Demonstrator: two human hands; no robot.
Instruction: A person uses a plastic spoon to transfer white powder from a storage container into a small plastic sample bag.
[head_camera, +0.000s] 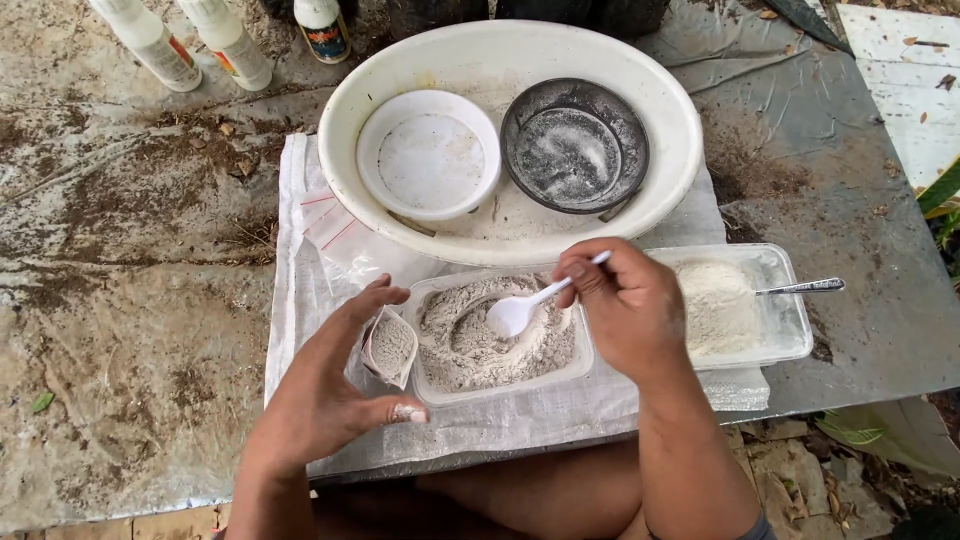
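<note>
My right hand (625, 305) grips a white plastic spoon (520, 310), its bowl resting over grey powder in a clear rectangular tray (500, 385). My left hand (335, 385) holds a small clear plastic bag (390, 347), partly filled with the same grey powder, open-topped, right beside the tray's left side. A second clear tray (785, 300) with paler powder sits to the right, partly hidden by my right hand, with a metal spoon handle (805, 287) sticking out of it.
Behind the trays stands a large white basin (505, 245) holding a small white bowl (428, 155) and a dark metal bowl (575, 145). Empty small bags (335, 235) lie on a white woven sack (290, 290). White bottles (235, 45) stand at the back left on soiled sheeting.
</note>
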